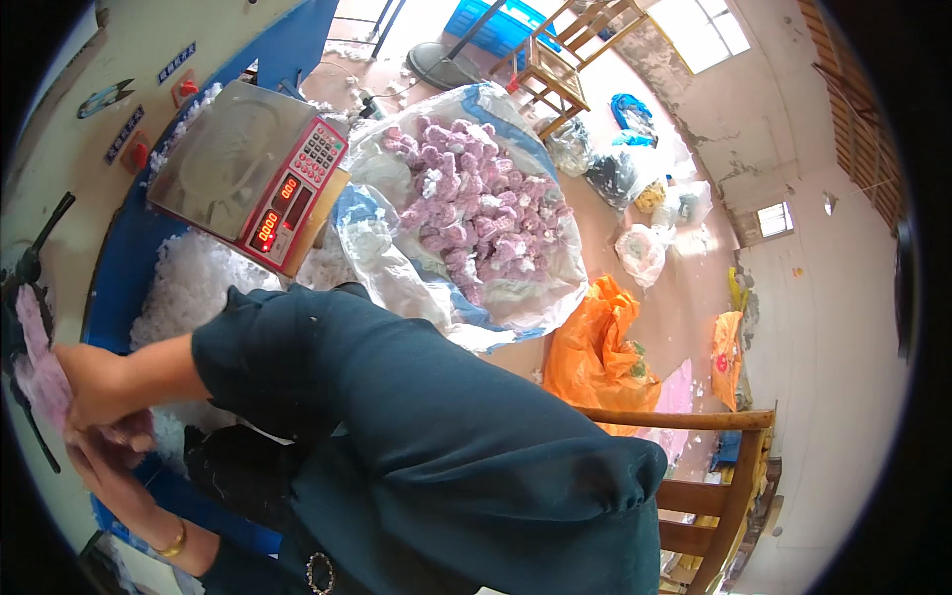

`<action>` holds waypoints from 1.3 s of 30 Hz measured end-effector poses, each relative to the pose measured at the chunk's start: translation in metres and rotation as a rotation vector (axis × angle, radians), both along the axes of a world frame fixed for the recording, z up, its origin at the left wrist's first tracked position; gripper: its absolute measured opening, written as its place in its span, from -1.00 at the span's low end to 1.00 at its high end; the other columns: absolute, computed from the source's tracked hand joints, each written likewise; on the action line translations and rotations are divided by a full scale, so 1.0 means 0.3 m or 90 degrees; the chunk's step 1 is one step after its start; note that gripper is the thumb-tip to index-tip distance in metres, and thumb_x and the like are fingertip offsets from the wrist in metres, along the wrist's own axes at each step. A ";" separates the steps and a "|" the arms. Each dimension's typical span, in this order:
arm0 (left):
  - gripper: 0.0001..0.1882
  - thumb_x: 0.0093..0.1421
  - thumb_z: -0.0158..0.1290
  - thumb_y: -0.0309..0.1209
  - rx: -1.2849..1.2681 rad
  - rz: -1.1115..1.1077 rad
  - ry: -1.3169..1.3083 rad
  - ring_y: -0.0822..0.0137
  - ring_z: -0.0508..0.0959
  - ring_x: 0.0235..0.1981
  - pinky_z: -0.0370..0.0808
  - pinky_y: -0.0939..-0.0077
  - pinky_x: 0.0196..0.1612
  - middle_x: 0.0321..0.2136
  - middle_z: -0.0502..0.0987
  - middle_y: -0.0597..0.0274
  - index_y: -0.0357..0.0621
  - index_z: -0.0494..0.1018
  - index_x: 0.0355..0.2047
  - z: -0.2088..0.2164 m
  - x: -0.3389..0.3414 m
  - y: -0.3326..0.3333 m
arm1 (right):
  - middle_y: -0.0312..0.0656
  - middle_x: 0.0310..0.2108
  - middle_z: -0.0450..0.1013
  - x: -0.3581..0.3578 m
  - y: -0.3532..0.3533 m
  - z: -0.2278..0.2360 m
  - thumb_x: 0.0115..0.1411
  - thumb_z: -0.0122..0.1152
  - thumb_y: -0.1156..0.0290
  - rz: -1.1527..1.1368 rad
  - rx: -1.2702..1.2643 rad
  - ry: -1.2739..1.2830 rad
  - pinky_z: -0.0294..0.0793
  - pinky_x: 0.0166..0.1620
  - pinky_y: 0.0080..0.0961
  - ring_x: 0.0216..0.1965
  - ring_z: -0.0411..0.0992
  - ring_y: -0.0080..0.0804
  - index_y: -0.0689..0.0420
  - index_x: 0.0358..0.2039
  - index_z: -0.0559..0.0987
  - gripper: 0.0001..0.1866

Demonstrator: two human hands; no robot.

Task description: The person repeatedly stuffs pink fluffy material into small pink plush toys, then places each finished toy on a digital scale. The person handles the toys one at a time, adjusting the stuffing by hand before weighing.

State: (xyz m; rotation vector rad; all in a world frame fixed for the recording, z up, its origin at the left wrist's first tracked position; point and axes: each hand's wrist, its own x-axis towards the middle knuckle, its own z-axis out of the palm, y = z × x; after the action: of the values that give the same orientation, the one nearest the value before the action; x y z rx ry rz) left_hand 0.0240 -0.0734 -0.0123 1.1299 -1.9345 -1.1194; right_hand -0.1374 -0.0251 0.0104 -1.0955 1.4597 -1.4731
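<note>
At the far left, a fuzzy pink plush piece [42,362] lies against a black metal part [28,266] on the pale machine panel. My right hand [94,382] is closed around the plush, its fingers partly hidden. Just below it, my left hand [109,461] meets the right one, with its fingers curled at more pink plush. What lies between the two palms is hidden. White fluffy stuffing [188,297] fills the blue-edged bin beside my right forearm.
A scale [228,164] with a red keypad stands beyond the bin. Behind it, a large open sack [372,238] holds a heap of pink plush pieces [486,203]. An orange bag [595,347], wooden chairs [555,74] and several plastic bags [640,253] stand or lie on the floor.
</note>
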 end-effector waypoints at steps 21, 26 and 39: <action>-0.68 0.36 -0.15 -0.30 0.305 -0.005 0.220 0.39 0.49 -0.22 0.49 0.53 -0.18 -0.12 0.46 0.10 -0.25 0.35 -0.01 -0.116 0.298 0.345 | -0.17 -0.30 0.56 -0.853 0.332 -0.247 0.04 0.28 0.01 -0.182 0.283 0.241 0.48 -0.25 -0.28 -0.17 0.48 -0.36 0.13 -0.11 0.56 -0.48; -0.77 0.29 -0.06 -0.34 0.337 0.148 0.007 0.47 0.50 -0.28 0.47 0.62 -0.23 -0.31 0.53 0.12 -0.26 0.48 -0.23 -0.179 0.513 0.378 | -0.01 -0.07 0.45 -1.104 0.381 -0.316 -0.06 0.36 -0.12 -0.292 0.427 0.347 0.39 -0.05 -0.33 -0.04 0.41 -0.25 0.18 0.08 0.41 -0.19; -0.66 0.22 -0.08 -0.24 0.174 0.572 -0.590 -0.02 0.48 -0.26 0.41 0.33 -0.15 -0.23 0.51 -0.02 -0.21 0.43 -0.12 -0.705 1.643 0.106 | -0.04 -0.05 0.31 -1.149 0.524 -0.225 -0.14 0.33 -0.28 -0.438 0.411 0.084 0.42 -0.18 -0.29 -0.13 0.40 -0.22 0.18 0.04 0.40 -0.09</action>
State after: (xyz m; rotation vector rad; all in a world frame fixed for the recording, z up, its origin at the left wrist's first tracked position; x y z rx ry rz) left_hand 0.5169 -0.0417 -0.2239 2.6333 -1.4637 -0.3450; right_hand -0.4821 0.1321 -0.0571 -0.2959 2.3330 -1.1908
